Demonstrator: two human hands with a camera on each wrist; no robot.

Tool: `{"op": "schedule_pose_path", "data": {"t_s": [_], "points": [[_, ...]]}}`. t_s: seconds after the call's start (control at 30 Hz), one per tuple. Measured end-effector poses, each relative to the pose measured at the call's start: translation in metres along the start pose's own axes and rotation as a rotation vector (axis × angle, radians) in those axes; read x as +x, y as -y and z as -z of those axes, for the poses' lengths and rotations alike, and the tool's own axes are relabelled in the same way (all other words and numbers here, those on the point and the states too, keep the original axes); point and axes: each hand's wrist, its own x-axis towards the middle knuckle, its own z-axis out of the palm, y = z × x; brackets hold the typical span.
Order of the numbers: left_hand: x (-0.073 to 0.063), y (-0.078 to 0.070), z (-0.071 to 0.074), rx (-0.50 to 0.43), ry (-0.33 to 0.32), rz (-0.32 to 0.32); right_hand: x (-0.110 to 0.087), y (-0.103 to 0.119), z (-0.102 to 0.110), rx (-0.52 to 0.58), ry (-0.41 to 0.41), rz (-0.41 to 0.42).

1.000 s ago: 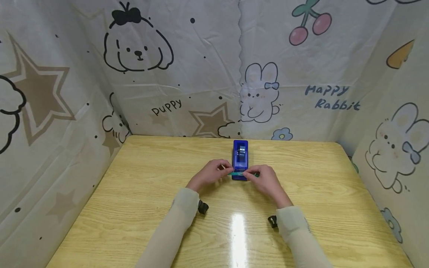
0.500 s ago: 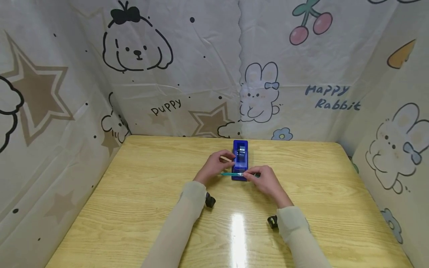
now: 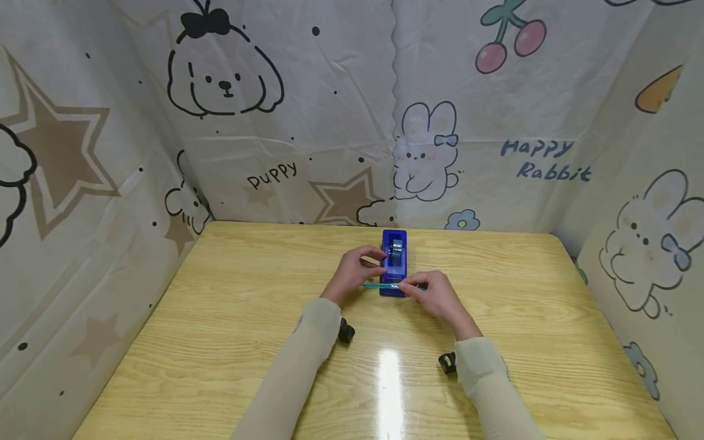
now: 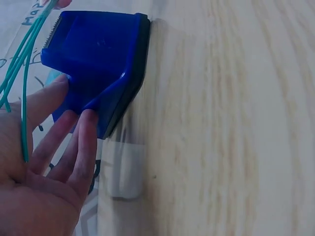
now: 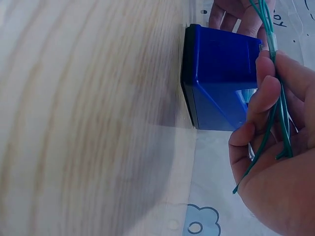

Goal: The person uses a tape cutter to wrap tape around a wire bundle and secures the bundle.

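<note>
A blue tape dispenser point(image 3: 394, 271) stands on the table with a roll of clear tape point(image 3: 396, 249) in it. Across its front end lies a bundle of thin green wires point(image 5: 282, 115), a band of clear tape point(image 5: 272, 43) around its middle. My right hand point(image 3: 433, 294) pinches that bundle between thumb and fingertips by the taped part, close to the cutter teeth. The thumb and fingers of my left hand point(image 3: 352, 273) reach to the dispenser's left side, thumb and index apart. In the left wrist view, the loose wire ends hang past the left thumb.
The wooden table point(image 3: 247, 281) runs back to a printed cloth point(image 3: 330, 122), which also rises on both sides. The dispenser stands close to the table's far edge. A black wrist camera point(image 3: 345, 331) sits on the left wrist, another camera point(image 3: 448, 363) on the right.
My left hand has let go of the wires' left end and moved up to the dispenser's side. The right hand stays in place with the bundle.
</note>
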Motion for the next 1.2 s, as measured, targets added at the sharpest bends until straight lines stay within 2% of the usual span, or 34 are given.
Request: {"op": "schedule_pose_path", "data": {"t_s": [0.2,0.37,0.57,0.73,0.93,1.2], "points": [[-0.001,-0.005,-0.003,0.020,-0.020,0.029,0.001,0.002,0.003,0.013,0.013,-0.033],[0.000,-0.006,-0.003,0.002,-0.018,0.055,0.001,0.004,0.004,0.030,0.010,-0.048],[0.002,-0.004,-0.001,-0.013,-0.009,0.041,0.000,0.006,0.005,0.072,-0.003,-0.047],[0.004,-0.005,0.002,0.008,-0.008,0.023,0.000,0.009,0.010,0.108,-0.012,-0.013],[0.005,-0.006,0.003,-0.010,-0.014,0.061,0.000,0.005,0.005,0.104,-0.002,-0.042],[0.004,-0.006,0.001,0.010,-0.007,0.044,-0.003,0.006,-0.003,0.085,-0.015,-0.021]]}}
